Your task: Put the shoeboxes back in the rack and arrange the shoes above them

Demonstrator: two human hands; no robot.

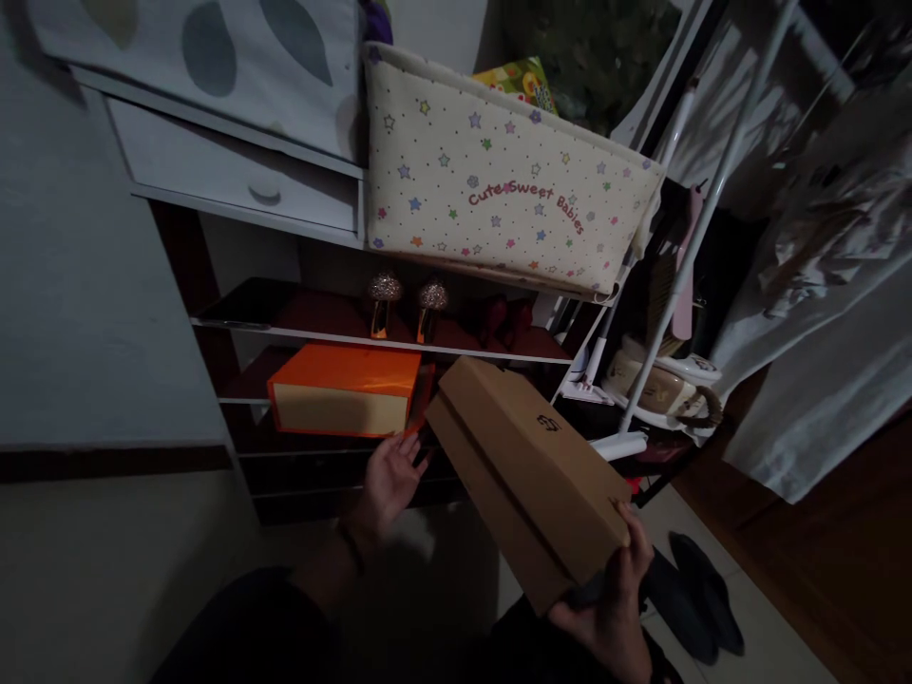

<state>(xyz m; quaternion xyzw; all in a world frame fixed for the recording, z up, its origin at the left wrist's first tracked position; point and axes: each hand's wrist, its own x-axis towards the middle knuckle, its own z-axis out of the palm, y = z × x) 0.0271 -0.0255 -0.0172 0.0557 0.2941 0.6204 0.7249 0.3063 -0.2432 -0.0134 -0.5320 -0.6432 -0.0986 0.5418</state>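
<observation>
My right hand (pixel 618 591) grips the near end of a brown cardboard box (pixel 523 446), thumb on one face and fingers on the other. The box is tilted in front of the shelves, its far end close to the lower shelf. My left hand (pixel 393 480) is palm up with fingers spread, holding nothing. Its fingertips come close to an orange box (pixel 346 385) with a pale yellow front; I cannot tell whether they touch it. That orange box lies on the shelf (pixel 246 385).
Pairs of glittery heels (pixel 403 304) and dark red shoes (pixel 504 318) stand on the upper shelf (pixel 328 313). Above hangs a star-print fabric bin (pixel 513 180). To the right are a pale pole (pixel 712 209), a beige-brown bag-like item (pixel 662 389) and dark shoes (pixel 694 594) on the floor.
</observation>
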